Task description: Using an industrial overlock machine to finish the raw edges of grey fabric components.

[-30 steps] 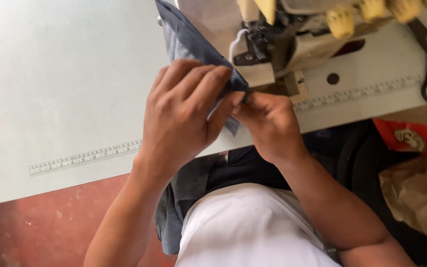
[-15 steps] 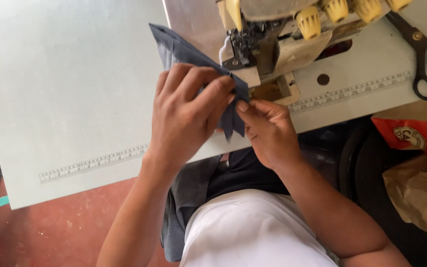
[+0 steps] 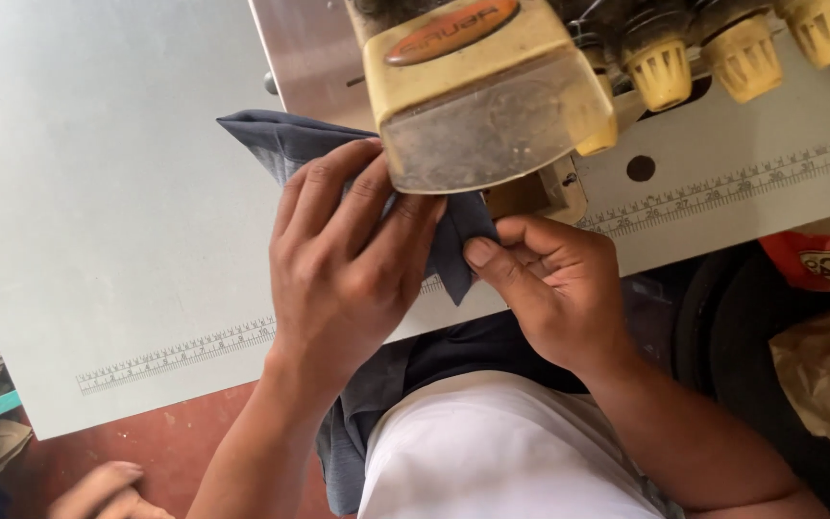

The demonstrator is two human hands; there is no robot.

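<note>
Below machine head (image 3: 487, 96): my L hand (image 3: 343, 264) lay flat, fingers spread, pressing grey-blue cloth (image 3: 285, 144) on table (image 3: 98, 192). R hand (image 3: 554, 288) pinched cloth edge by thumb, just beside L; cloth partly under machine.

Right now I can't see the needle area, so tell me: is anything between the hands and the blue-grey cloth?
Nothing visible. The left hand lies flat on the blue-grey cloth, and the right hand pinches its edge. The sewing machine head hides the cloth beneath it.
</note>
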